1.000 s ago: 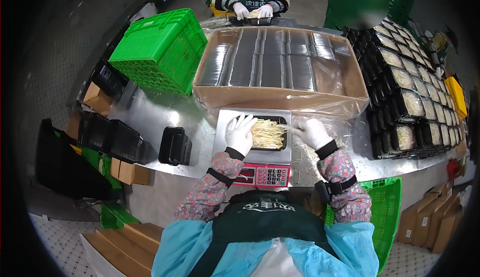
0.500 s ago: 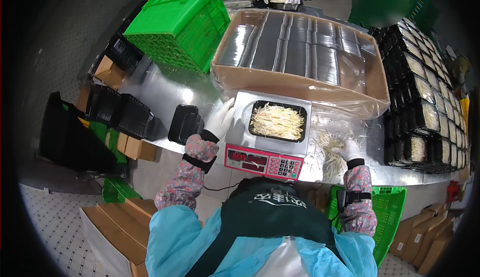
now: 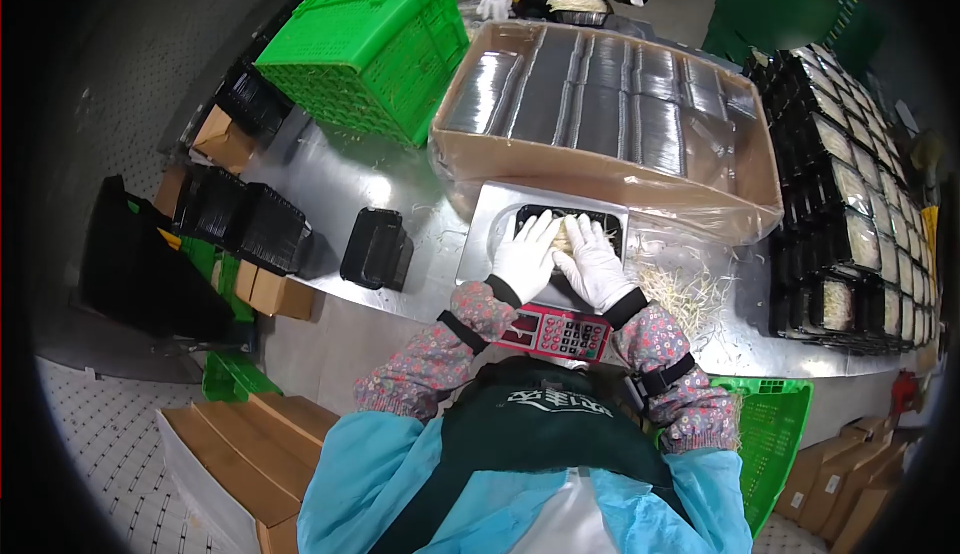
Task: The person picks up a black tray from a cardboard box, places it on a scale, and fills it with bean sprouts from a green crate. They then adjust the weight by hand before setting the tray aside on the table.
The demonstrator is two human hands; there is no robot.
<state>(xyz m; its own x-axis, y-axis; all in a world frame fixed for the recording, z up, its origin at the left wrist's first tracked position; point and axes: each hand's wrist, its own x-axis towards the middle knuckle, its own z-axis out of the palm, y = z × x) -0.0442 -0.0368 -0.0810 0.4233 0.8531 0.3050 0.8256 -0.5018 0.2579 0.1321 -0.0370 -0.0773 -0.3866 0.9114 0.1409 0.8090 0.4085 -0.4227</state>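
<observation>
A black plastic tray (image 3: pixel 535 211) of pale bean sprouts (image 3: pixel 563 238) rests on the steel platform of a scale (image 3: pixel 478 244). Both gloved hands lie over it, fingers stretched out and pointing away from me. My left hand (image 3: pixel 525 262) covers the left side of the tray, and my right hand (image 3: pixel 596 264) presses flat on the right side. Between them a strip of sprouts shows; the rest is hidden under the gloves. The scale's red keypad panel (image 3: pixel 570 334) is partly covered by my left forearm. Loose sprouts (image 3: pixel 682 299) are scattered on the table right of the scale.
Beyond the scale stands a cardboard box (image 3: pixel 600 169) of stacked black trays. A green crate (image 3: pixel 370 64) is at its left. Black trays (image 3: pixel 375 249) sit left of the scale. Filled packs (image 3: pixel 850 214) are stacked high at the right. A co-worker's gloved hand (image 3: pixel 495 4) shows across the table.
My left hand has moved right from beside the scale onto the tray. My right hand has left the loose sprouts and come over the tray too. The co-worker's hands have moved apart.
</observation>
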